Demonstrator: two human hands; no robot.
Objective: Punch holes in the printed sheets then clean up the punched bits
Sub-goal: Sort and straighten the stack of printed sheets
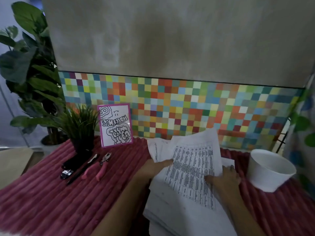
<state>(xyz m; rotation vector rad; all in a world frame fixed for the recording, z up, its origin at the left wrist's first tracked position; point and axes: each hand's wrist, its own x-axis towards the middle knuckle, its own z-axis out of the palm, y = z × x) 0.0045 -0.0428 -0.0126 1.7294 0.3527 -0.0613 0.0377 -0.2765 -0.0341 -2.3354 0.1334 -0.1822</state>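
Observation:
A thick stack of printed sheets (190, 169) lies on the pink ribbed cloth (51, 201), its upper sheets lifted and fanned toward the tiled wall. My left hand (153, 166) holds the left edge of the lifted sheets, thumb on top of the print. My right hand (225, 178) rests on the right side of the stack with its fingers bent over the top sheet's edge. A black hole punch (68, 169) lies apart on the cloth to the left.
Beside the punch lie a black pen (81, 171) and pink-handled pliers (100, 167). A small potted plant (80, 130) and a framed drawing (115, 125) stand at the back left. A white paper bowl (271, 171) sits at the right.

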